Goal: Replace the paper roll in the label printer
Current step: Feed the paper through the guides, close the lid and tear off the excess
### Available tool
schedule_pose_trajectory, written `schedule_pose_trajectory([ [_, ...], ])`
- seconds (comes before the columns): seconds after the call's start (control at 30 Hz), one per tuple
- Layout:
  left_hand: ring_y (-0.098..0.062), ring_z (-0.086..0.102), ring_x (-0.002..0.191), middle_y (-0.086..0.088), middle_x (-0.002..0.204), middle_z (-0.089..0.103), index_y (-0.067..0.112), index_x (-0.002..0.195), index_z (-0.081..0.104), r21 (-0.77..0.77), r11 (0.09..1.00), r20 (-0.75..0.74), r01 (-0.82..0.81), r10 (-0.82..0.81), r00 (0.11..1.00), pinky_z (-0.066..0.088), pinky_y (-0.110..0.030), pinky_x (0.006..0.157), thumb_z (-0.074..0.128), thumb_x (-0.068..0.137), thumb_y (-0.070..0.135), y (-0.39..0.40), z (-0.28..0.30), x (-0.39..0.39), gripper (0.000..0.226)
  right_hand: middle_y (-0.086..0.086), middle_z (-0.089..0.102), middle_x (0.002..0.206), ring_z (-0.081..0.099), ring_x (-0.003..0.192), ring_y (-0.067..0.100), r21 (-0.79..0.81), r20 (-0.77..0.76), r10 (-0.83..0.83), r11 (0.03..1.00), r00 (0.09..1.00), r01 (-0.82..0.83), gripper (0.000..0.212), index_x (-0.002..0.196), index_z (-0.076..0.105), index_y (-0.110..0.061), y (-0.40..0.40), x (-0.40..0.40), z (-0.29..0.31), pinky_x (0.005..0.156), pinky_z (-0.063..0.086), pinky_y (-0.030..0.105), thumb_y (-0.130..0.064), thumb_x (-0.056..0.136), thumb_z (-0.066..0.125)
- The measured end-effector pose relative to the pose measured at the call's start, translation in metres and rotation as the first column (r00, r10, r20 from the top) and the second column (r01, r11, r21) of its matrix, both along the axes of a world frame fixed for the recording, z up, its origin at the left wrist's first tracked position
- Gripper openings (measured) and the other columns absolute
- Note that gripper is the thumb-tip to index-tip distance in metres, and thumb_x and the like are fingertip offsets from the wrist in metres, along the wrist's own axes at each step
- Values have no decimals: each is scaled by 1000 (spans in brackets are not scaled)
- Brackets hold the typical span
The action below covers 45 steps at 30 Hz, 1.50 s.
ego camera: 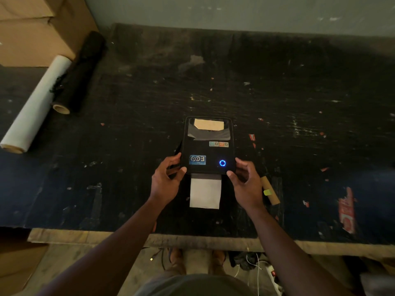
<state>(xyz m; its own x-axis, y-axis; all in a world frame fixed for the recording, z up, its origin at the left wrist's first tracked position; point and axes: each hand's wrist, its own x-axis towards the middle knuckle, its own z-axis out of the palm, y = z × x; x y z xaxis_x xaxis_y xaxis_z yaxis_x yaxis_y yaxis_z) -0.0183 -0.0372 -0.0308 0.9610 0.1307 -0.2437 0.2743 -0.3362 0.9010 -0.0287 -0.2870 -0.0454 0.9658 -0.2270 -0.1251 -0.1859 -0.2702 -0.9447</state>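
The label printer (208, 146) sits mid-table with its lid down and paper (205, 193) feeding out toward me. I have my left hand (165, 180) and right hand (245, 184) half-curled against its near corners, steadying rather than gripping. The cardboard core (270, 191) (probably spent) lies just right.

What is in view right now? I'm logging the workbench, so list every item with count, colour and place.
label printer: 1, black, blue ring lit, table centre
paper strip: 1, white, out of printer's near slot
cardboard core: 1, brown, right of printer
white roll: 1, far left of table
black roll: 1, beside white roll
cardboard boxes: brown, top left
table: 1, black, scuffed
left hand: at printer's left corner
right hand: at printer's right corner
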Motion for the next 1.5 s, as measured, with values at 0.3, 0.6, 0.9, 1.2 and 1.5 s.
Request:
schedule_pose_trajectory([
  [0.3, -15, 66, 123, 6, 140, 61, 32, 143, 53, 19, 1000, 3, 6, -6, 1000, 61, -51, 96, 70, 96, 16, 0, 1, -1, 52, -22, 64, 119, 64, 108, -16, 26, 0, 3, 1000, 1000, -2, 48, 132, 59, -29, 0, 0, 1, 83, 51, 4, -8, 93, 76],
  [0.6, -12, 67, 120, 15, 130, 61, 37, 140, 55, 6, 1000, 1, 5, -5, 1000, 61, -51, 96, 71, 96, 16, 0, -1, -1, 51, -13, 66, 126, 65, 113, -7, 23, -10, -5, 1000, 1000, 5, 48, 135, 60, -28, -1, 0, 1, 85, 54, 8, -11, 93, 76],
  [0.9, -12, 67, 121, 13, 132, 62, 37, 141, 55, -11, 1000, -3, -4, 4, 1000, 61, -51, 95, 71, 96, 18, 1, -5, 0, 52, -6, 66, 132, 64, 117, -2, 12, -8, -1, 1000, 1000, 2, 48, 137, 59, -23, -2, 0, 0, 84, 52, 5, -12, 93, 76],
  [1.2, -12, 66, 121, 18, 129, 59, 39, 140, 55, 3, 1000, -5, 0, 0, 1000, 62, -49, 95, 71, 96, 18, 1, -5, 0, 51, -3, 66, 133, 64, 118, 1, 7, -2, 4, 1000, 1000, -4, 47, 136, 60, -21, -2, 1, -1, 86, 51, 4, -11, 93, 76],
  [1.5, 3, 66, 110, 24, 121, 62, 45, 137, 55, 3, 1000, 12, -4, 4, 1000, 63, -45, 94, 73, 95, 20, 2, -9, 0, 52, -12, 66, 125, 62, 108, -19, 2, -30, -2, 1000, 1000, 2, 47, 135, 61, -22, -2, 1, -1, 82, 48, 1, -10, 92, 76],
])
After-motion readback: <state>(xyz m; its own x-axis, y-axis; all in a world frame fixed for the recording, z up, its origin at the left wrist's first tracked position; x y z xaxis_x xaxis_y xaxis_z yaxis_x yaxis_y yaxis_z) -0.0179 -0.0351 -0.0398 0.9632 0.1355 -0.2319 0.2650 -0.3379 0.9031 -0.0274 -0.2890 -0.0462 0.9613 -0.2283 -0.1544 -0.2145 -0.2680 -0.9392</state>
